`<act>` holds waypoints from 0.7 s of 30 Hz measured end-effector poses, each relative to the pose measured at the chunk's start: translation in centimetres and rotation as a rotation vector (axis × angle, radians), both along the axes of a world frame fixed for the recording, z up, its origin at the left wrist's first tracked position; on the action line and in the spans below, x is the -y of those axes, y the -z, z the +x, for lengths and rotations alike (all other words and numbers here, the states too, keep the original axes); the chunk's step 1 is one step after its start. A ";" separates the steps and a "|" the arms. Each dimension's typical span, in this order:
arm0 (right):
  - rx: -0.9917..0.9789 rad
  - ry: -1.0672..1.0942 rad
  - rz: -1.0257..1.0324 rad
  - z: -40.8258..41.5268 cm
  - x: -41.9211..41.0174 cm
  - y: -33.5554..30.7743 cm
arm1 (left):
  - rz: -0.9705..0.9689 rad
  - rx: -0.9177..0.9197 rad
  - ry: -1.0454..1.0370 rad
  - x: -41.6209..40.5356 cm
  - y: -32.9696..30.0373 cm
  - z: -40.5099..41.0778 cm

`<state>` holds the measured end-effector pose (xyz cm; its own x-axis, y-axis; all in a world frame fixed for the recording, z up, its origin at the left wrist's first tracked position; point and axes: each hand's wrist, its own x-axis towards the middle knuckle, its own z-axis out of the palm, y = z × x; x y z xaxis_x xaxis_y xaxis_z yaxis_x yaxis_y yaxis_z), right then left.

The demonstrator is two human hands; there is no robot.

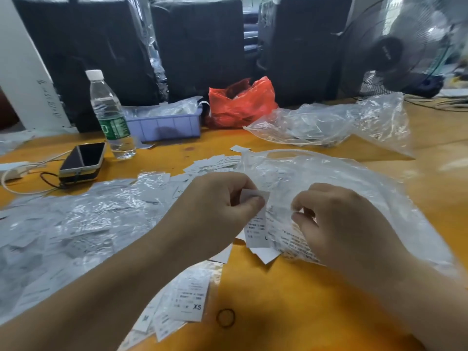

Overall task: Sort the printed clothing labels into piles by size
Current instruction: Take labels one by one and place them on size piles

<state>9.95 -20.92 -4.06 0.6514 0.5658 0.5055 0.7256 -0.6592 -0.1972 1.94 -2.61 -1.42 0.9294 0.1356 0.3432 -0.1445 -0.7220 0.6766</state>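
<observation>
White paper label, pinched at its top edge between thumb and curled fingers of the left hand, hangs over the front edge of a clear bag. The right hand, fingers curled, pinches that bag's film. More labels, one marked XS, lie on the yellow tabletop nearby. Labels look light, thin and limp; an edge pinch should suffice.

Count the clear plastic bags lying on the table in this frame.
3: one spread under the left forearm, one under the right hand, one at the back right near the fan. More may be hidden in the lilac tray.
</observation>
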 end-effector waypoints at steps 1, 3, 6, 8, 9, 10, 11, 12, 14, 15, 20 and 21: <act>0.002 -0.016 0.004 -0.1 -0.2 0.0 | -0.001 0.003 -0.011 -0.4 -0.1 -0.3; -0.001 -0.047 0.030 -0.1 -0.5 0.1 | 0.002 0.017 -0.030 -1.2 -0.3 -1.0; -0.022 -0.088 0.096 0.1 -0.7 -0.3 | 0.012 0.023 -0.055 -2.3 -0.4 -2.0; -0.010 -0.156 0.172 0.0 -1.1 -1.0 | 0.029 0.038 -0.070 -3.1 -0.6 -2.7; -0.026 -0.201 0.233 -0.3 -1.7 -1.4 | 0.050 0.053 -0.083 -3.6 -0.8 -3.1; -0.071 -0.250 0.306 -0.8 -2.5 -2.0 | 0.068 0.072 -0.099 -4.2 -1.1 -3.5; -0.135 -0.296 0.384 -1.3 -3.4 -2.5 | 0.077 0.095 -0.115 -4.9 -1.4 -3.9; -0.206 -0.337 0.456 -1.7 -4.6 -2.9 | 0.084 0.115 -0.135 -5.6 -1.7 -4.3; -0.323 -0.408 0.542 -2.3 -7.0 -3.8 | 0.088 0.114 -0.186 -7.4 -1.9 -5.0; -0.351 -0.439 0.554 -2.6 -8.2 -4.1 | 0.069 0.091 -0.211 -8.2 -1.6 -5.3; -0.535 -0.592 0.528 -3.6 -14.2 -5.0 | -0.065 0.005 -0.311 -11.3 0.0 -7.4; -0.585 -0.615 0.525 -3.7 -15.2 -4.9 | -0.072 0.024 -0.320 -11.6 0.0 -7.6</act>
